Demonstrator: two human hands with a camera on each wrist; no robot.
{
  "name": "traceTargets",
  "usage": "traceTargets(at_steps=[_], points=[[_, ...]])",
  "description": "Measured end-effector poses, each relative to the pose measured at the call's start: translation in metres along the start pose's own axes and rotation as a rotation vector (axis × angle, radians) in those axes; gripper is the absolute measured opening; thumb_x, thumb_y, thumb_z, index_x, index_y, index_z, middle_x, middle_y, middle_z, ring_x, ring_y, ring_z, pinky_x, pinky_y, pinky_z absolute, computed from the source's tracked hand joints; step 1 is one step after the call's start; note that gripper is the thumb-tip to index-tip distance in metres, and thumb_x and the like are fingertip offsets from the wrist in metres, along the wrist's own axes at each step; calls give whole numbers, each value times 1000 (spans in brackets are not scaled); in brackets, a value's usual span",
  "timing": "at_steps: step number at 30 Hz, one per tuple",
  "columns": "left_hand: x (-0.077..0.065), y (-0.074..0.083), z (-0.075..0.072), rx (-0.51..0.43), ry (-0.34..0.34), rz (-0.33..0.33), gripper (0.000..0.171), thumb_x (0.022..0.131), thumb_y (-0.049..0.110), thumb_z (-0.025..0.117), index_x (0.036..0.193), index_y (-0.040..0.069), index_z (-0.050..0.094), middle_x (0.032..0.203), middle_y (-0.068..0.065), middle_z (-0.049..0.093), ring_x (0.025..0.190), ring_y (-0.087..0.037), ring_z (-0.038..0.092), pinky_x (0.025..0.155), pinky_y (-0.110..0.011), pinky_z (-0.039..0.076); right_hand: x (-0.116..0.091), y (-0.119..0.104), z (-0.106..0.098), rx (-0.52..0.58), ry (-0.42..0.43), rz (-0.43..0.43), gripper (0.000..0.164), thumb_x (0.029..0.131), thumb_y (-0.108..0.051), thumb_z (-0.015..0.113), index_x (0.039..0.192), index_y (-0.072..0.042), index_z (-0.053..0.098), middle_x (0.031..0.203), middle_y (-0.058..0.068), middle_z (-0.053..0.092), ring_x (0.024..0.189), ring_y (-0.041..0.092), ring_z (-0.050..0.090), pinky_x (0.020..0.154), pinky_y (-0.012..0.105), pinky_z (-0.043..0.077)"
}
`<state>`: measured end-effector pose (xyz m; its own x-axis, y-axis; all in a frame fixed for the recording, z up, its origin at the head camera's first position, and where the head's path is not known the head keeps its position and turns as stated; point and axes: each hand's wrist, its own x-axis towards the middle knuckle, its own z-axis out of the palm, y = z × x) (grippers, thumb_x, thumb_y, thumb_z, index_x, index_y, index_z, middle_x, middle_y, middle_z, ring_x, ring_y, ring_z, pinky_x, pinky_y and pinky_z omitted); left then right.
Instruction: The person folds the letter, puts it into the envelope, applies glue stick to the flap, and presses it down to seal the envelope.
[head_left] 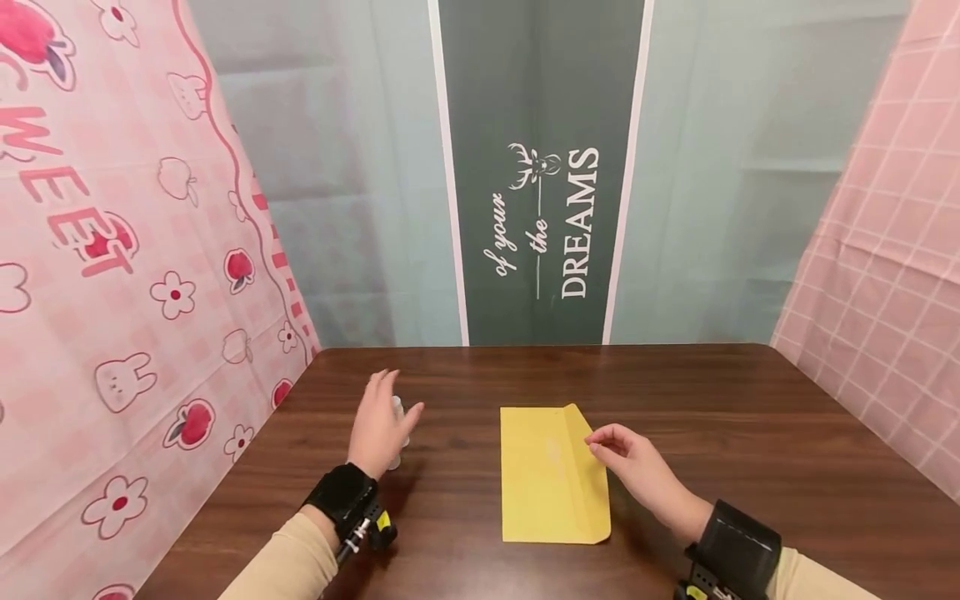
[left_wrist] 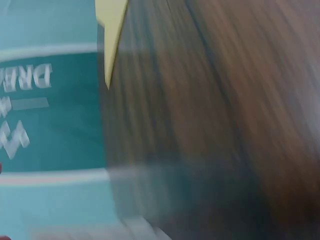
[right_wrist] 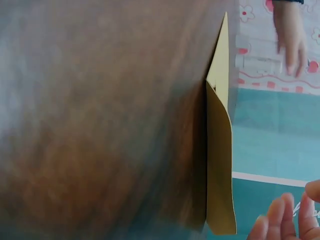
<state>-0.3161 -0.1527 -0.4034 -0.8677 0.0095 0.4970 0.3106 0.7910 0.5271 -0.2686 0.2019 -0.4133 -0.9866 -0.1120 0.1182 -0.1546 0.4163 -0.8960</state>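
Note:
A yellow envelope (head_left: 536, 475) lies on the table, its flap (right_wrist: 220, 165) on the right side and tilted up a little. My right hand (head_left: 637, 467) hovers by the flap's edge, thumb and forefinger close together. In the right wrist view its fingers (right_wrist: 287, 215) are apart from the flap and hold nothing. Over on the left, a clear, whitish tube-like thing (head_left: 395, 458) is partly covered by my left hand (head_left: 381, 429). That hand's fingers are extended with the thumb spread away. Whether it touches the tube is unclear; the left wrist view barely catches the hand.
The brown wooden table (head_left: 450, 517) reaches back to a green and teal curtain (head_left: 540, 317) with white lettering. A pink printed cloth (head_left: 150, 333) hangs along the left side, and a pink checked cloth (head_left: 885, 333) along the right.

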Motion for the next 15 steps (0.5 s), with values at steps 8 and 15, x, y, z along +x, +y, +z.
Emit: traceTargets(at_steps=[8,15], points=[[-12,68,32,190,-321,366,68,88,35,63,141,3,35,143,-21,34,124,-33,44,98,-49,36,4,1,-10,-162,14,30,27,93,-13,56,114,4,54,109,16,59,100,28,56,85,42,47],[-40,99,62,375,-750,323,71,87,52,56,145,17,33,149,-18,26,132,-25,35,97,-42,38,0,3,-17,-256,-138,127,58,93,-25,57,131,13,36,127,30,48,114,42,48,87,51,43]])
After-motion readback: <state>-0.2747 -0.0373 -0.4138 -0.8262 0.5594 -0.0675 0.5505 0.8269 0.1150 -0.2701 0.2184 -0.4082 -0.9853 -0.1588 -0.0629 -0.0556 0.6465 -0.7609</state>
